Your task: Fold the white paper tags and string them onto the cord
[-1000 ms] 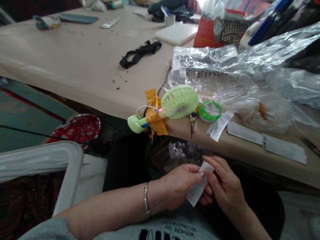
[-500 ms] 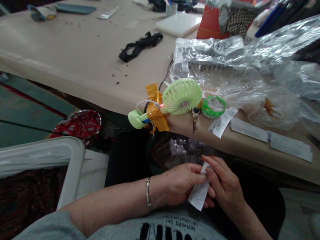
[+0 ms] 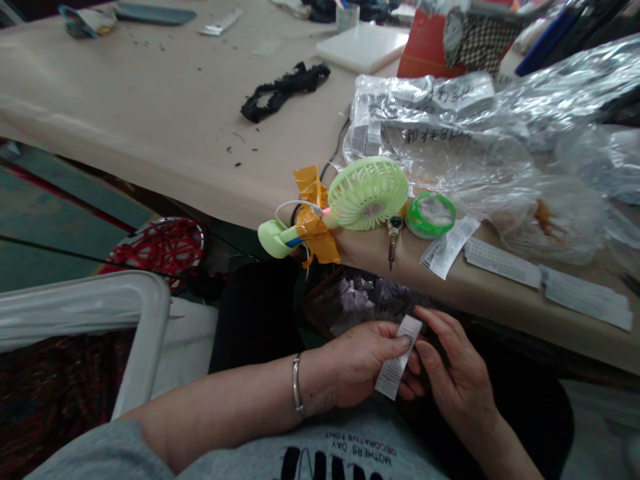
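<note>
Over my lap, my left hand [image 3: 360,363] pinches a narrow white printed label [image 3: 397,367] between thumb and fingers. Close on its right is my right hand [image 3: 457,373], its thumb and fingers apart and nothing seen in it. Past my hands, at the table's front edge, lie more white labels: a small fanned stack [image 3: 447,250], a strip [image 3: 503,262] and another strip [image 3: 586,297]. A green tub [image 3: 431,215] with whitish contents stands beside the fanned stack. Under the table edge, a box of many small paper pieces [image 3: 357,297] is partly hidden.
A light green fan [image 3: 369,193] is taped to the table edge, with a pointed metal tool [image 3: 393,243] beside it. Clear plastic bags [image 3: 435,143] cover the right side. Black fabric [image 3: 283,92] lies further back. A white bin [image 3: 145,293] stands at left, near a red-wrapped stool [image 3: 160,250].
My right hand has let go of the label and drawn slightly right, its fingers opening. My left hand keeps the label, which now appears shorter.
</note>
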`<state>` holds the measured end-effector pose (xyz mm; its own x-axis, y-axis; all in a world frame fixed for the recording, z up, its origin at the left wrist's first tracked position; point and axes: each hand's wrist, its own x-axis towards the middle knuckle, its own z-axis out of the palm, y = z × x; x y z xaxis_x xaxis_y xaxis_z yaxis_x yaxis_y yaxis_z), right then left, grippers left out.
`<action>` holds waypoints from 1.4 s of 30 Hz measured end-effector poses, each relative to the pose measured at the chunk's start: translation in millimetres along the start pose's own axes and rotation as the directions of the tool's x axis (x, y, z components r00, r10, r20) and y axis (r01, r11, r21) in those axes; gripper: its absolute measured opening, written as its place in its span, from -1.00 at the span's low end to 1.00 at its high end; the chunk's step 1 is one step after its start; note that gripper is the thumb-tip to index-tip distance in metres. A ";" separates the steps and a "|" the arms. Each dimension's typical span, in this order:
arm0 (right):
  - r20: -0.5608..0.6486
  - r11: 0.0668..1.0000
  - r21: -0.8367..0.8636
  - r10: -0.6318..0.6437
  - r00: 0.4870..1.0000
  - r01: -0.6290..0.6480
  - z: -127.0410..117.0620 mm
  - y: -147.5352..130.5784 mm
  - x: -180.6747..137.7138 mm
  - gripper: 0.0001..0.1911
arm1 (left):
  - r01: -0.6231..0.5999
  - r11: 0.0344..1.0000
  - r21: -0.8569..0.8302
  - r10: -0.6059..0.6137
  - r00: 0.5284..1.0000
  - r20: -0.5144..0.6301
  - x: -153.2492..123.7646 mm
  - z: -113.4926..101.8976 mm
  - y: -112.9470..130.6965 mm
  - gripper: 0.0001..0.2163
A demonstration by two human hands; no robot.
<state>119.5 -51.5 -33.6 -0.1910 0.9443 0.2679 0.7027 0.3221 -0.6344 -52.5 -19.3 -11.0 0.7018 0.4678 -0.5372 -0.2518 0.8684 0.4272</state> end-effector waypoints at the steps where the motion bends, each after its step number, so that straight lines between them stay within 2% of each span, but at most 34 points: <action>1: 0.006 1.000 -0.013 -0.002 1.000 0.002 0.0 -0.4 1.8 -0.61 | 0.000 1.000 0.014 0.000 1.000 -0.010 0.0 0.4 -0.1 -0.82; 9: 0.068 0.991 -0.124 -0.042 0.997 0.050 -0.3 -7.2 10.8 -0.64 | 0.006 0.999 0.053 -0.003 0.998 -0.062 2.2 3.0 -1.6 -0.84; 13: 0.089 0.990 -0.129 -0.049 0.995 0.061 0.1 -6.6 8.0 -0.65 | 0.023 0.998 0.055 -0.018 0.997 -0.075 2.9 3.3 -2.5 -0.86; 17: 0.059 0.992 -0.119 -0.045 0.997 0.052 -1.0 -7.1 8.2 -0.63 | 0.001 0.999 0.046 0.004 0.995 -0.099 2.4 3.4 -2.5 -0.86; 21: 0.054 0.995 -0.091 -0.043 0.998 0.047 -0.9 -9.4 10.1 -0.64 | -0.025 0.997 0.069 0.030 0.997 -0.074 2.1 3.2 -2.6 -0.85; 24: 0.047 0.999 -0.034 0.001 0.999 0.001 -0.1 -9.4 10.2 -0.66 | -0.026 0.997 0.070 0.032 0.996 -0.088 1.7 2.7 -2.5 -0.85; 26: 0.025 0.993 0.057 0.099 0.995 -0.101 0.1 -8.5 10.4 -0.67 | -0.033 0.998 0.059 0.038 0.995 -0.095 1.2 2.6 -2.3 -0.83; 28: 0.062 0.947 0.201 0.244 0.968 -0.252 0.0 -7.7 11.8 -0.72 | -0.047 0.997 0.058 0.052 0.995 -0.090 0.7 2.6 -2.0 -0.80; 30: 0.133 0.849 0.360 0.363 0.922 -0.386 0.2 -8.1 14.8 -0.80 | -0.062 0.995 0.081 0.068 0.995 -0.074 0.3 2.9 -1.7 -0.77; 32: 0.166 0.751 0.485 0.425 0.890 -0.449 0.7 -10.2 18.8 -0.83 | -0.080 0.990 0.116 0.087 0.995 -0.054 0.0 3.1 -1.6 -0.74; 34: 0.157 0.697 0.547 0.457 0.875 -0.463 1.6 -13.1 22.2 -0.81 | -0.103 0.982 0.157 0.110 0.993 -0.035 -0.1 2.8 -1.7 -0.73; 38: 0.169 0.667 0.571 0.475 0.864 -0.478 3.0 -15.2 24.1 -0.84 | -0.108 0.972 0.211 0.121 0.991 -0.053 0.1 0.8 -1.1 -0.74; 40: 0.244 0.582 0.628 0.483 0.841 -0.517 3.1 -12.8 23.5 -0.89 | -0.096 0.975 0.200 0.104 0.994 -0.032 -0.3 -0.3 0.3 -0.73; 42: 0.389 0.424 0.701 0.447 0.805 -0.574 2.5 -9.1 23.4 -0.72 | -0.083 0.984 0.161 0.077 0.996 0.038 -1.3 -1.4 1.8 -0.71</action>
<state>106.8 -32.2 -23.4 -0.1058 0.9308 -0.3499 -0.0729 -0.3582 -0.9308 -54.8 -18.1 -10.6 0.7049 0.5271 -0.4747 -0.1986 0.7891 0.5813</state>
